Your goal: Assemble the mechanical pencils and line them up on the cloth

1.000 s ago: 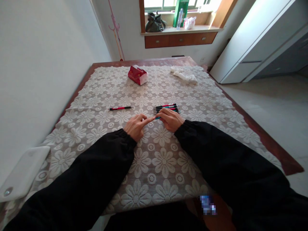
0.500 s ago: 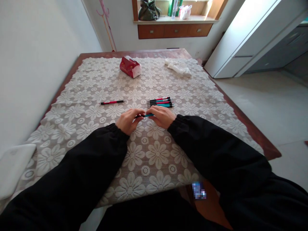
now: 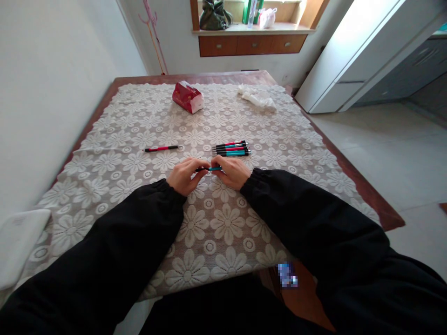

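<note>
Bottom of frame: two black sleeves run up from the lower corners and meet at centre over a white lace cloth [image 3: 226,228] with a flower pattern, spread on a brown wooden table [image 3: 384,216]. Left hand [image 3: 183,176] and right hand [image 3: 233,171] sit close together just below mid-frame, fingers curled, each pinching one end of a single pen [image 3: 208,169]; the pen lies level between the hands, dark at its left end, teal toward the right. Whether the hands rest on the cloth or hover just above it cannot be told. Just beyond the right hand, a row of pens [image 3: 231,148] lies side by side on the cloth, red and teal barrels with black ends, touching or nearly so. To the left of that row, well apart, one red pen [image 3: 162,149] lies alone. A flat white object [image 3: 17,242] sits at the lower left edge. Farther up, a red tissue pack [image 3: 187,97] stands left of centre and a crumpled white cloth [image 3: 256,97] lies right of it. Top of frame: a window sill [image 3: 251,29] with a dark bag [image 3: 213,14].
</note>
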The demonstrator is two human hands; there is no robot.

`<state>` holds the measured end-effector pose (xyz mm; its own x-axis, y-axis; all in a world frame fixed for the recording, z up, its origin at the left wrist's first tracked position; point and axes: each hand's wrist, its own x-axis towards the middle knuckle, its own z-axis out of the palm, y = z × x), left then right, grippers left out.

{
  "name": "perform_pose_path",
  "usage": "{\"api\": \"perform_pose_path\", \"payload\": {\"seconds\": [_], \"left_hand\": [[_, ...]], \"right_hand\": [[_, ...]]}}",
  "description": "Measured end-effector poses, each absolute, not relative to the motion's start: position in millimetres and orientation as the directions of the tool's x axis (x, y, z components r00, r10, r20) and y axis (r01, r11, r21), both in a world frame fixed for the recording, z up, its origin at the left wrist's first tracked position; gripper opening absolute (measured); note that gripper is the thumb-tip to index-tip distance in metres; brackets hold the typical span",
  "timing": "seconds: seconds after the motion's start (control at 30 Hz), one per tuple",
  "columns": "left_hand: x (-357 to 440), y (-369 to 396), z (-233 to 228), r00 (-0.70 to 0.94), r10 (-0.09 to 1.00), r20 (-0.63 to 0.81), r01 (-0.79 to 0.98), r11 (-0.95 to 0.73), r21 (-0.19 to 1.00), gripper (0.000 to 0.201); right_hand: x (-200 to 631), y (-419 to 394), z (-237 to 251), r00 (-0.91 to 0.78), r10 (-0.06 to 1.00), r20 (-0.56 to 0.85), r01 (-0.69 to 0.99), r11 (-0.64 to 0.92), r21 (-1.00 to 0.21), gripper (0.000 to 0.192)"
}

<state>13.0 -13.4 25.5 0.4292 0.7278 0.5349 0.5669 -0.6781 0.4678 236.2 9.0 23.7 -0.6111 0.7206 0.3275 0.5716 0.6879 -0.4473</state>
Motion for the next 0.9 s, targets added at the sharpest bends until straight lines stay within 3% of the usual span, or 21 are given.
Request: {"api": "perform_pose_path", "payload": {"seconds": [0.17, 0.37, 0.63, 0.9], "left_hand": [[13.1, -13.6, 25.9, 0.446, 0.709, 0.547, 0.553, -0.699, 0.455, 0.013], [15.7, -12.5, 25.6, 0.406, 0.771, 0.490, 0.595, -0.630, 0.499, 0.018], [14.5, -11.4, 28.3, 0.400, 0.839, 0.369, 0.648, -0.543, 0.534, 0.024], [12.2, -6.3, 22.9, 0.386, 0.821, 0.421, 0.680, -0.561, 0.472, 0.028]], "right_hand": [[235.8, 9.9, 24.4, -0.638, 0.683, 0.355, 0.567, 0.729, -0.385, 0.027], [235.4, 11.3, 20.1, -0.612, 0.715, 0.338, 0.585, 0.697, -0.415, 0.022], [234.4, 14.7, 18.4, -0.683, 0.582, 0.442, 0.560, 0.805, -0.195, 0.025], [234.1, 17.3, 16.7, -0.666, 0.571, 0.480, 0.600, 0.792, -0.109, 0.029]]}}
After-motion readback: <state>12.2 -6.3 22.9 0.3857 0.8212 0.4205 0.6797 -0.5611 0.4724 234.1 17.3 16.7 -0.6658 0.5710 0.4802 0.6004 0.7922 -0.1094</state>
